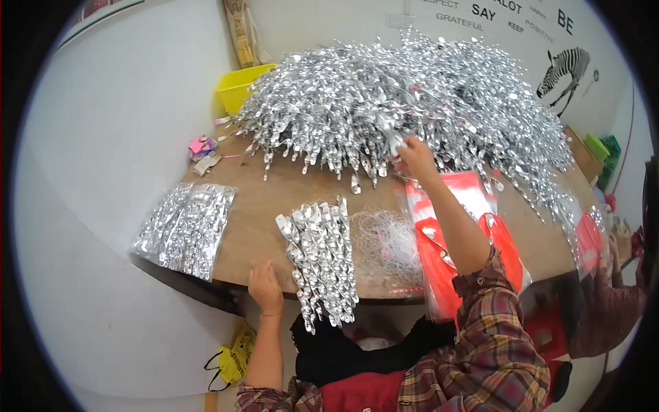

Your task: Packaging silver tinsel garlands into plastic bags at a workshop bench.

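A large heap of shiny silver twisted strips (329, 103) covers the far side of the brown table (254, 213). My right hand (417, 159) reaches to the heap's front edge, its fingers closed on a silver twisted strip (394, 143) that is slightly blurred. Curled into a loose fist, my left hand (266, 287) rests at the near table edge, with nothing seen sticking out of it. Just right of it lies a neat bunch of silver twisted strips (321, 261), side by side, their lower ends hanging over the edge.
A tangle of thin whitish strings (390, 244) lies beside orange-red printed plastic bags (439, 264) under my right forearm. At the left is a filled transparent bag (189, 230). A yellow bin (240, 89) stands behind. Another person's hand (609, 257) holds a pink-and-silver packet (588, 240) at right.
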`<control>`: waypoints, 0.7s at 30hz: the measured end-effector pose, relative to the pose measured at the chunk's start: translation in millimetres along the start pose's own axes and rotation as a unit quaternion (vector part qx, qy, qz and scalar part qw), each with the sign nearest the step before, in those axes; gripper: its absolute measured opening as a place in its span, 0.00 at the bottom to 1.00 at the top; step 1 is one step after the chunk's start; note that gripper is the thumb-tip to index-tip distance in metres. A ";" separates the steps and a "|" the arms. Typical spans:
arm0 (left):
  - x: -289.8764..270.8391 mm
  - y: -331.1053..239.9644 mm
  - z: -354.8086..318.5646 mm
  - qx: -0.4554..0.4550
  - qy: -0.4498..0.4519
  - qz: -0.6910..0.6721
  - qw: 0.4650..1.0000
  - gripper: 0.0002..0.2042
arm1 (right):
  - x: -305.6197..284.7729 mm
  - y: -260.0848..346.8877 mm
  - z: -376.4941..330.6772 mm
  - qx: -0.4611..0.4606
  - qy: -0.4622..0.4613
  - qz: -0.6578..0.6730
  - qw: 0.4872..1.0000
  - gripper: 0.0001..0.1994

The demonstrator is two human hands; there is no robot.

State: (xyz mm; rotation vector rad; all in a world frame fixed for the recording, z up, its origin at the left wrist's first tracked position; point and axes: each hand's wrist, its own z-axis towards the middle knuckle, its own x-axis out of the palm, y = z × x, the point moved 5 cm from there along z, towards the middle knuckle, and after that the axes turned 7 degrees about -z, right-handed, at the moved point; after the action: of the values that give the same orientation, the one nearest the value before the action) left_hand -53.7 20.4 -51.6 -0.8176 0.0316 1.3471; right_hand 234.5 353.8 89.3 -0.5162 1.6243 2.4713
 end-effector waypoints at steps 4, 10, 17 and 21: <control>1.6 -6.5 2.1 0.008 0.020 -0.003 1.000 0.06 | -59.7 51.4 10.2 -0.068 -0.129 -0.113 0.983 0.14; -6.1 -6.1 -2.8 -0.004 0.029 -0.011 1.000 0.07 | -107.6 108.2 -46.3 -0.117 -0.122 -0.082 0.982 0.12; -42.5 -18.5 22.5 -0.233 0.030 -0.238 0.942 0.10 | -140.8 94.2 -135.0 -0.040 0.021 0.127 0.991 0.10; -90.5 -101.4 58.1 -0.147 -0.005 -0.325 0.934 0.10 | -143.7 84.8 -181.8 0.042 0.212 0.140 0.966 0.09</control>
State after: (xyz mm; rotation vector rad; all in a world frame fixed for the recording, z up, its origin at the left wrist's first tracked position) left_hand -14.7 -24.4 83.8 -0.9622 -0.4273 0.7316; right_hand 380.4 164.0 148.6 -0.9153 2.0777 2.6011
